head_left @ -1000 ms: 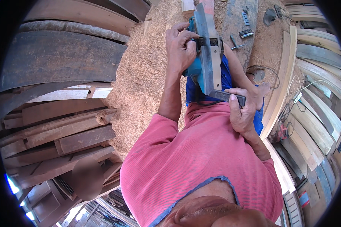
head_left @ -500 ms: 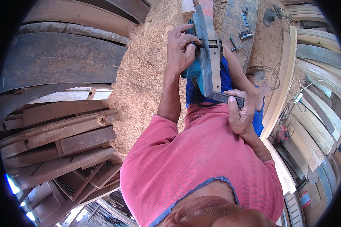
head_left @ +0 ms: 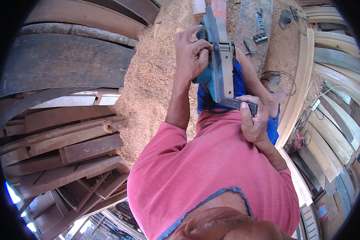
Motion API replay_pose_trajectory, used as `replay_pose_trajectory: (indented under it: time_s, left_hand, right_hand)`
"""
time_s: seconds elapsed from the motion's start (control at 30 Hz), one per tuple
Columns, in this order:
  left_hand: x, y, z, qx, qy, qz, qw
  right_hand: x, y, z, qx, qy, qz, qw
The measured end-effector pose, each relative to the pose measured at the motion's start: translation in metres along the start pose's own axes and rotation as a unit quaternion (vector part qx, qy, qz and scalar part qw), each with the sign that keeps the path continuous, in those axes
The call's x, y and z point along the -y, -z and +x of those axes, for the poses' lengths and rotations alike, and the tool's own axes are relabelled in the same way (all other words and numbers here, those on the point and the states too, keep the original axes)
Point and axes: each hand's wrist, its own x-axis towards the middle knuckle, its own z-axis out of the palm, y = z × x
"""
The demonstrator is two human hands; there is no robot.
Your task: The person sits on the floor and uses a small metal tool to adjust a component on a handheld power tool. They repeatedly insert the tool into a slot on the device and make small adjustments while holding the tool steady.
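An electric planer [head_left: 227, 66] with a teal body lies tipped over at my lap, its flat metal sole turned into view. Around its far left side is my left hand [head_left: 191, 54], fingers curled and thumb bent in near the planer's edge; part of the grip is hidden. A try square [head_left: 213, 36] runs its long grey metal blade along the planer's sole. My right hand [head_left: 255, 119] pinches the dark stock [head_left: 239, 104] of this square between thumb and fingers, at the end of the planer closest to me.
Wood shavings [head_left: 148, 92] cover the floor. On a worn board [head_left: 250, 24] lie small metal parts [head_left: 261, 37] and a T-shaped tool [head_left: 250, 48]. Dark planks [head_left: 68, 64] are stacked at left, pale boards [head_left: 336, 144] at right. A cable [head_left: 308, 116] runs by the right boards.
My left hand has shifted slightly on the planer, its thumb and forefinger moving a little. The planer and square sit almost as before, and my right hand keeps its pinch.
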Motion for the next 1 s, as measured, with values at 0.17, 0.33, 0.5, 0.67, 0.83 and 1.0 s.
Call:
replay_pose_trajectory:
  time_s: [0.17,0.33,0.5,0.67,0.83,1.0]
  left_hand:
    - [-0.0047,0.0023,-0.0004,-0.027,0.021,0.048,0.998]
    - [-0.0041,0.0032,-0.0015,-0.033,0.031,0.056,0.997]
    - [-0.0014,0.0020,-0.0011,-0.033,0.048,0.022,0.998]
    - [-0.0011,0.0005,-0.0006,-0.032,0.046,0.008,0.998]
    - [-0.0023,-0.0007,0.0008,-0.028,0.062,-0.012,0.998]
    - [-0.0013,-0.0007,-0.0007,-0.031,0.059,-0.010,0.998]
  right_hand:
    - [0.0002,-0.0008,0.0020,0.001,0.029,-0.010,1.000]
    - [0.0015,-0.0008,0.0017,0.007,0.049,-0.019,0.999]
    - [0.0035,-0.0020,0.0008,0.005,0.054,-0.025,0.998]
    - [0.0047,-0.0035,-0.0013,-0.003,0.029,-0.012,0.999]
    - [0.0021,-0.0040,-0.0011,-0.012,0.044,-0.027,0.999]
    - [0.0014,-0.0046,-0.0012,-0.013,0.050,-0.021,0.998]
